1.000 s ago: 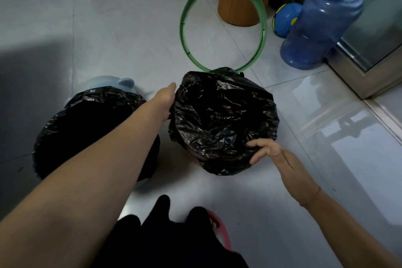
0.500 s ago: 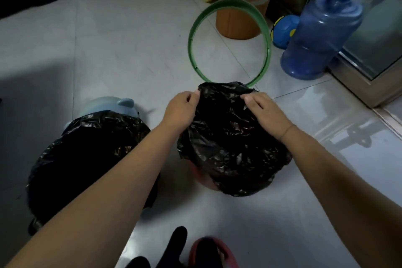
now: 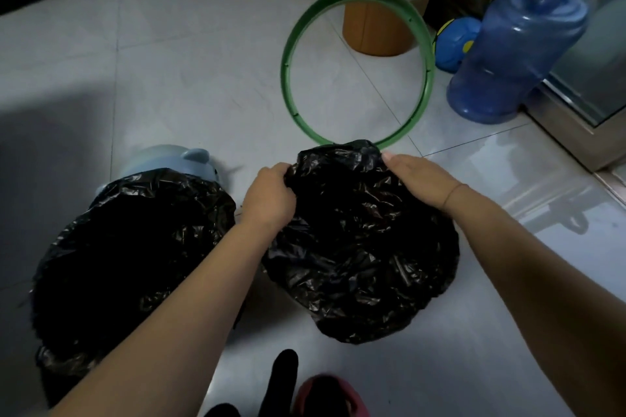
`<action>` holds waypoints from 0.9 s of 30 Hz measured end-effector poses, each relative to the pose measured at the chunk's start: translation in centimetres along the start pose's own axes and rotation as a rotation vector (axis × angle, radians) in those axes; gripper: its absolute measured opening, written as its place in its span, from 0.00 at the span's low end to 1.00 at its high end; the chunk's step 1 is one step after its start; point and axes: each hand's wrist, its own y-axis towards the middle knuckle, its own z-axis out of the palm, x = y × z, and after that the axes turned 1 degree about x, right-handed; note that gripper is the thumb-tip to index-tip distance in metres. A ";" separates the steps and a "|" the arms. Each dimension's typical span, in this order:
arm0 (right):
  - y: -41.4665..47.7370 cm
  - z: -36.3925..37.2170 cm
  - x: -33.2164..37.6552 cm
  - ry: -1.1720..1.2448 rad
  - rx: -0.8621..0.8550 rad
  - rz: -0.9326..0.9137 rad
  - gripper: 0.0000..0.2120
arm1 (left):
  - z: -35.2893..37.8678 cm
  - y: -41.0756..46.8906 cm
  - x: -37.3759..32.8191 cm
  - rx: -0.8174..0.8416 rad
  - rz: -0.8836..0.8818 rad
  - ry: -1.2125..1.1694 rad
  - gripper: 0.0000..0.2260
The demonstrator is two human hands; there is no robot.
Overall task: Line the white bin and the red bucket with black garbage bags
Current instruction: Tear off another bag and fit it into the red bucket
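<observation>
Head view: fingers (image 3: 283, 179) of left hand (image 3: 269, 196) curled, pinching far rim of crinkled black plastic garbage bag (image 3: 359, 247); right hand (image 3: 418, 181) laid along same rim, grip unclear. Up from the bag's sides a second ago. Red bucket hidden beneath, probably nearly lined.

The left black bag (image 3: 135, 247) lay crumpled and spread wide over the white bin (image 3: 159, 159) — only a pale curved part of the bin showed, at the bag's 12 o'clock edge. At its 3 o'clock, just beside it, the right black bag (image 3: 359, 264) draped glossy and wrinkled over a round form, hiding the red bucket. It was gripped at 11 o'clock by the left hand (image 3: 271, 193) and at 1 o'clock by the right hand (image 3: 420, 179).
</observation>
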 end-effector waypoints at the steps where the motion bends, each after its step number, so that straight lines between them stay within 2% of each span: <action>1: -0.1 0.4 0.2 -0.046 -0.051 -0.017 0.30 | 0.1 -0.7 0.3 -0.041 -0.056 0.032 0.15; 3: -1.0 0.8 1.1 -0.190 -0.404 -0.173 0.27 | 0.4 -2.2 0.1 -0.210 -0.058 0.169 0.17; 4: -1.9 0.9 2.0 -0.182 -0.557 -0.336 0.26 | 0.3 -2.8 -0.4 -0.319 0.052 0.242 0.20; 5: -2.7 0.9 2.8 -0.129 -0.594 -0.510 0.26 | 0.1 -3.3 -1.0 -0.374 0.235 0.281 0.22; 6: -3.4 1.2 3.2 -0.064 -0.483 -0.651 0.26 | -0.1 -3.6 -1.5 -0.333 0.449 0.311 0.23; 7: -4.3 1.8 3.4 -0.022 -0.259 -0.705 0.28 | -0.2 -4.0 -1.8 -0.180 0.633 0.372 0.25; 8: -5.1 2.6 3.4 -0.033 0.024 -0.640 0.32 | -0.3 -4.4 -1.7 0.036 0.740 0.468 0.28; 9: -5.6 3.5 3.3 -0.134 0.303 -0.498 0.35 | -0.4 -4.9 -1.4 0.256 0.760 0.587 0.32; 11: -5.3 4.5 2.5 -0.447 0.684 -0.226 0.40 | -0.2 -5.2 -0.3 0.571 0.696 0.797 0.42; 12: -4.9 4.7 2.4 -0.553 0.769 -0.153 0.42 | 0.0 -5.0 0.2 0.650 0.650 0.859 0.47; 14: -4.0 4.7 2.6 -0.606 0.810 -0.071 0.42 | 0.2 -4.7 0.7 0.696 0.590 0.904 0.49; 18: -3.1 5.8 2.9 -0.564 0.862 0.022 0.44 | -0.8 -4.3 1.0 0.725 0.532 0.940 0.41; 20: -2.7 5.7 3.3 -0.459 0.804 0.028 0.43 | -1.1 -4.2 0.3 0.734 0.469 0.911 0.37; 22: -1.7 4.8 4.2 -0.233 0.599 0.022 0.41 | -0.8 -4.1 -1.4 0.688 0.439 0.807 0.35; 24: -0.4 4.1 5.0 0.078 0.450 0.045 0.40 | 0.1 -4.6 -3.2 0.713 0.358 0.475 0.36; 26: 0.4 4.7 5.4 0.265 0.439 0.023 0.40 | 1.7 -5.6 -3.8 0.821 0.350 0.179 0.37; 27: 0.8 5.3 5.3 0.310 0.456 0.018 0.39 | 2.4 -6.1 -3.7 0.822 0.391 0.139 0.35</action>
